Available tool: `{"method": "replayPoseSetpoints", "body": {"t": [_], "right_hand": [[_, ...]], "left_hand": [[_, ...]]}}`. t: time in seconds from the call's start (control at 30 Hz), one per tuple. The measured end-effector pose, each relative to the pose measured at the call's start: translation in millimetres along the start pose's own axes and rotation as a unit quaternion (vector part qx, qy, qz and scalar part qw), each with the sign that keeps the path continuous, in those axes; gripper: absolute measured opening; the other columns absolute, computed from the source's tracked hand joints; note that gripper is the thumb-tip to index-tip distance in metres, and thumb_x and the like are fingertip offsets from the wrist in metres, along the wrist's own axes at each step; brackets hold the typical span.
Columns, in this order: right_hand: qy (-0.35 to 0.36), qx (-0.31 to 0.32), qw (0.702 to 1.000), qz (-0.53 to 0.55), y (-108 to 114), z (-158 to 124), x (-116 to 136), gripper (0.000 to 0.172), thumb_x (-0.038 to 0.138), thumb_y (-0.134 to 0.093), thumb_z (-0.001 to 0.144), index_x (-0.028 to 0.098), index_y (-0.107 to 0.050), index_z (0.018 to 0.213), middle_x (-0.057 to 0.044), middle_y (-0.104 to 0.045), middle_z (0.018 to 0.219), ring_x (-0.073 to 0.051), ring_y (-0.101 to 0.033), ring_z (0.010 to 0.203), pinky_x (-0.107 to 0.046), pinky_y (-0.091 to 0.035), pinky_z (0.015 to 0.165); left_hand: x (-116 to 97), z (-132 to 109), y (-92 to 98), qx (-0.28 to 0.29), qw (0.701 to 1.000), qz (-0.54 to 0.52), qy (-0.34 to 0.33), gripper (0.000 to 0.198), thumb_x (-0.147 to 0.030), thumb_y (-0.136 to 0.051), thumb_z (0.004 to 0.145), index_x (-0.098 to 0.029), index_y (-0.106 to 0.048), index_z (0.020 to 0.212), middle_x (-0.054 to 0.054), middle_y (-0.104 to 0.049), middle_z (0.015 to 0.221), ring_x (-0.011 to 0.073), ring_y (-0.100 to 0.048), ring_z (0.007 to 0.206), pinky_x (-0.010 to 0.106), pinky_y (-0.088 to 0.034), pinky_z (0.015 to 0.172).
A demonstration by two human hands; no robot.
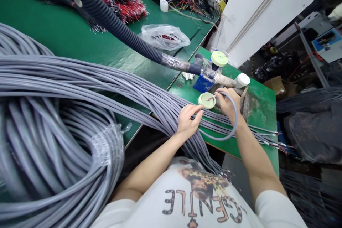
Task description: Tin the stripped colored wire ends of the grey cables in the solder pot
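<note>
Grey cable (236, 115), 1 pc, is bent in a loop over the R side of the small green surface (263, 108), its stripped end w/ several thin wires right over 1 round pale-green dish (203, 99). R hand (228, 103) pinches it just behind the end, b/w thumb & fingers. L hand (188, 118) is open, nothing gripped, thumb & fingers apart, above 1 big bundle of grey cables (160, 107); its fingertips are by the dish rim, can't tell if touching. Bundle count: too many overlapping to tell; it runs from far L onto the small surface, w/ some ends hanging near the person's shirt (197, 199).

Lower L: 1 cable coil (80, 135) w/ 1 band of clear wrap (107, 144). Behind dish: 1 blue block (203, 83), 1 yellow-green lid (219, 58), 1 white round cap (242, 80), 1 grey cup (199, 58). 1 ribbed hose (120, 32) crosses above, ending near the R hand. On the larger green surface (80, 48): 1 clear plastic bag (165, 37), 1 white roll (164, 5), 1 pile of blk & red wires (133, 9).
</note>
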State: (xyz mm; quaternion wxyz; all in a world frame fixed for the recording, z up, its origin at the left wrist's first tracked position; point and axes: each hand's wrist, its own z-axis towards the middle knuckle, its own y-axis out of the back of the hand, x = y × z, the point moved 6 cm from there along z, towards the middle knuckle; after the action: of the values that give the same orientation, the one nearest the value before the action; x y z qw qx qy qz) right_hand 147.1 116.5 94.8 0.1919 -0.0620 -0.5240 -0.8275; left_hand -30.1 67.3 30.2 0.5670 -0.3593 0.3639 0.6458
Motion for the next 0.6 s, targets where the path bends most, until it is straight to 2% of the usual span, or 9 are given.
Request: {"method": "replayPoseSetpoints", "body": {"t": [0.2, 0.43, 0.53, 0.6], "right_hand": [[0.017, 0.02, 0.999, -0.032, -8, 2, 0, 0.019, 0.036, -0.054, 0.088, 0.025, -0.069, 0.086, -0.002, -0.07, 0.082, -0.021, -0.057, 0.08, -0.035, -0.042, 0.08], [0.02, 0.026, 0.997, -0.067, -15, 3, 0, 0.019, 0.037, -0.055, 0.088, 0.026, -0.07, 0.085, -0.002, -0.066, 0.075, -0.02, -0.056, 0.075, -0.034, -0.041, 0.075], [0.024, 0.021, 0.998, -0.059, -7, 4, 3, 0.018, 0.035, -0.055, 0.088, 0.026, -0.07, 0.085, -0.002, -0.068, 0.077, -0.02, -0.057, 0.076, -0.034, -0.041, 0.076], [0.022, 0.003, 0.998, -0.054, 7, 3, 2, 0.019, 0.036, -0.055, 0.088, 0.025, -0.07, 0.087, -0.002, -0.07, 0.081, -0.02, -0.058, 0.077, -0.034, -0.041, 0.077]], "left_hand": [[-2, 1, 1.6, -0.002, 1.0, -0.01, -0.001, 0.018, -0.019, -0.06, 0.086, -0.019, -0.07, 0.101, 0.004, -0.067, 0.082, 0.0149, -0.06, 0.077, 0.031, -0.047, 0.076], [-2, 0, 0.6, 0.007, 1.0, 0.002, 0.01, 0.017, -0.023, -0.059, 0.087, -0.02, -0.071, 0.098, 0.005, -0.068, 0.083, 0.0157, -0.06, 0.078, 0.032, -0.047, 0.076], [-1, 0, 0.8, 0.01, 1.0, 0.006, 0.013, 0.017, -0.025, -0.058, 0.087, -0.02, -0.071, 0.097, 0.005, -0.068, 0.083, 0.0158, -0.061, 0.077, 0.032, -0.047, 0.076], [0, 0, 0.9, 0.013, 1.0, 0.007, 0.013, 0.017, -0.025, -0.058, 0.087, -0.02, -0.071, 0.098, 0.005, -0.068, 0.083, 0.0158, -0.06, 0.077, 0.032, -0.046, 0.076]]}}
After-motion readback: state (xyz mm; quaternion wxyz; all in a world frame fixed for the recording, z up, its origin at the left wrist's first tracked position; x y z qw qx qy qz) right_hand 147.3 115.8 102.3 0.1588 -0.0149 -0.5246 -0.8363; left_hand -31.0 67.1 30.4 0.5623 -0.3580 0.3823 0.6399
